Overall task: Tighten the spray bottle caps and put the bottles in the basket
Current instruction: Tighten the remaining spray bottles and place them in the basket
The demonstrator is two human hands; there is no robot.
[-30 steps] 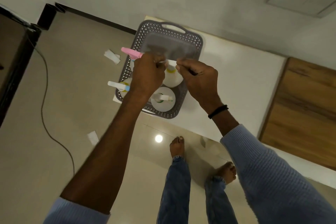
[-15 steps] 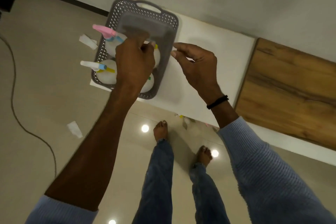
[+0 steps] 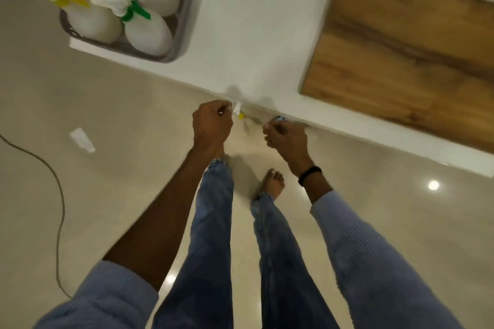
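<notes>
Reaching down at the table (image 3: 240,35) edge, both hands curled on small blurred objects: left hand (image 3: 212,123), right hand (image 3: 284,133); basket (image 3: 184,8) lying up-left, nearer the left.

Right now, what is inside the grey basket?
The grey basket holds white spray bottles: four show, one with a green trigger, two with yellow. The frame's top edge cuts off the basket's far end.

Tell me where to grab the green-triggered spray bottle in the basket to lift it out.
Grip the green-triggered bottle at its neck, just under the white spray head, coming from above. It stands upright in the grey basket, packed against other bottles, so its round body is crowded; only the head and neck stand clear. Approaching from the open table side probably avoids the yellow-triggered bottle beside it.
</notes>
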